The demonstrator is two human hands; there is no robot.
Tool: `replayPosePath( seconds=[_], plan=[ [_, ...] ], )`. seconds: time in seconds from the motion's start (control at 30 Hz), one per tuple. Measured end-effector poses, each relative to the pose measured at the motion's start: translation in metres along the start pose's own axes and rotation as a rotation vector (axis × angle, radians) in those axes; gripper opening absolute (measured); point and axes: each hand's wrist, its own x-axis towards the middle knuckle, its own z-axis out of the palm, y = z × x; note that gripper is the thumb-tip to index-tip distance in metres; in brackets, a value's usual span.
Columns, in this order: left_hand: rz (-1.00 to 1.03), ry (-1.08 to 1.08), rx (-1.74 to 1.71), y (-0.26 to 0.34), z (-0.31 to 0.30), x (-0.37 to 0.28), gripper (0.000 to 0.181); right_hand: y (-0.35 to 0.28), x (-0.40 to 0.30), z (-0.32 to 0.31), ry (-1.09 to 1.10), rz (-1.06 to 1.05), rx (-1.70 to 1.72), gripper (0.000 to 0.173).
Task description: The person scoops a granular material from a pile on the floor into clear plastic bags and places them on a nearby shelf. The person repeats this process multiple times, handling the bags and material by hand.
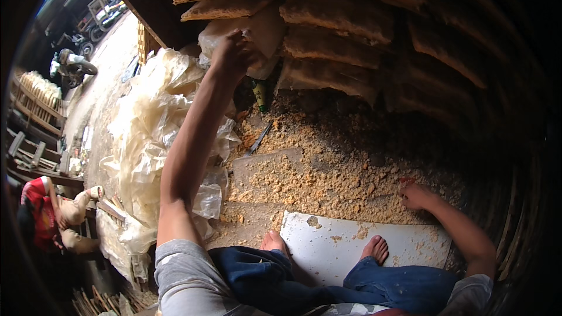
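My left hand [237, 55] is raised at the upper middle, its fingers at a translucent plastic sheet [215, 37] beside the lowest left slab; whether it grips the sheet is unclear. Several rows of thick, rough-edged slabs [336, 13] hang above the floor on shelves or racks. Low at the right, my right hand [415, 195] is over pale crumbs [316, 175] strewn across the floor, with a small reddish thing at its fingers. A white board [325, 254] lies under my bare feet. A green bottle [259, 96] and a dark blade-like tool [259, 138] lie between slabs and crumbs.
A big heap of crumpled plastic sheets [145, 118] stands left of my left arm. Farther left, a person in a red shirt [39, 210] sits by wooden racks [37, 105]. Motorcycles [72, 66] are parked beyond. Thin sticks [105, 300] lie at the bottom left.
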Motion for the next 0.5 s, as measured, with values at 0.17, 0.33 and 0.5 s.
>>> replayPosePath(
  seconds=[0.17, 0.33, 0.5],
  plan=[
    [-0.006, 0.029, -0.080, -0.005, 0.002, 0.001, 0.042, 0.003, -0.001, 0.002, 0.024, 0.004, 0.020, 0.033],
    [-0.049, 0.065, -0.200, -0.007, -0.001, 0.003, 0.044, 0.000, -0.001, 0.001, 0.005, 0.018, 0.009, 0.033],
    [0.014, -0.054, -0.318, -0.018, -0.024, 0.011, 0.041, -0.002, 0.001, -0.003, -0.012, 0.033, 0.022, 0.032]
  ],
)
